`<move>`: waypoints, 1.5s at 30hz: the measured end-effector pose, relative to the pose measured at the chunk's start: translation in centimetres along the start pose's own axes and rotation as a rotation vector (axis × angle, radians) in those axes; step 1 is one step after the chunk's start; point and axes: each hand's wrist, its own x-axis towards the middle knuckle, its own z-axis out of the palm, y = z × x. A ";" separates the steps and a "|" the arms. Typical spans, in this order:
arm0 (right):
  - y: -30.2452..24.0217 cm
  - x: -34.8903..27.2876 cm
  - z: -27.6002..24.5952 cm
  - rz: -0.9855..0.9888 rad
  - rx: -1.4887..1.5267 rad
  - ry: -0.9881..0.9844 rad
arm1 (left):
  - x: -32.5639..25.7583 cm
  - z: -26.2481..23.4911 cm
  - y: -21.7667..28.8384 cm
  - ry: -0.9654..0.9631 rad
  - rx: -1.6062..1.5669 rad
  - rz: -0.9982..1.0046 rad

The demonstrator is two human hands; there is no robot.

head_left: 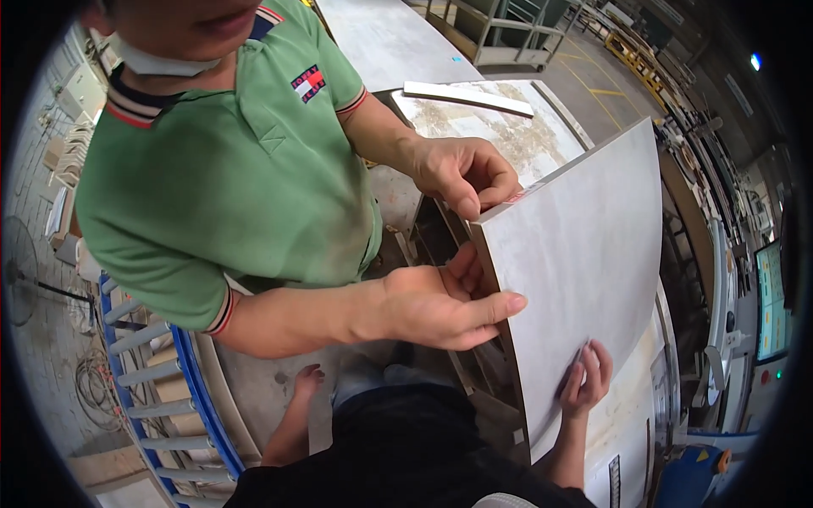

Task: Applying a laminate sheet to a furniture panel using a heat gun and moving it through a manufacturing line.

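Note:
A large grey board point(584, 245) stands tilted on edge in the middle of the view. My right hand point(587, 378) grips its lower part, fingers pressed on the grey face. My left hand point(306, 378) is raised at the lower left, fingers curled, just below a co-worker's forearm; whether it holds anything is hidden. The co-worker in a green polo shirt point(229, 169) leans in from the upper left. One of their hands point(461, 173) pinches the board's top corner, and the other point(440, 305) clasps its left edge.
A blue roller conveyor point(144, 372) runs along the lower left. Behind the board is a worn worktable point(508, 131) with a long white strip point(466, 97) on it. A lit screen point(771, 296) and machinery stand at the right, and a fan point(19, 271) at the far left.

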 end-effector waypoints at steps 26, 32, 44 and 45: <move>-12.8 -0.4 3.8 0.358 -0.137 0.120 | -20.5 20.6 44.5 -1.384 -1.196 -1.397; -13.6 -0.6 3.9 0.378 -0.154 0.109 | -20.6 20.7 44.9 -1.399 -1.105 -1.307; -13.1 -0.5 4.1 0.331 -0.200 0.109 | -20.0 21.0 45.2 -1.371 -1.158 -1.474; -13.1 -0.5 4.2 0.331 -0.198 0.111 | -19.8 21.1 45.0 -1.266 -1.238 -1.648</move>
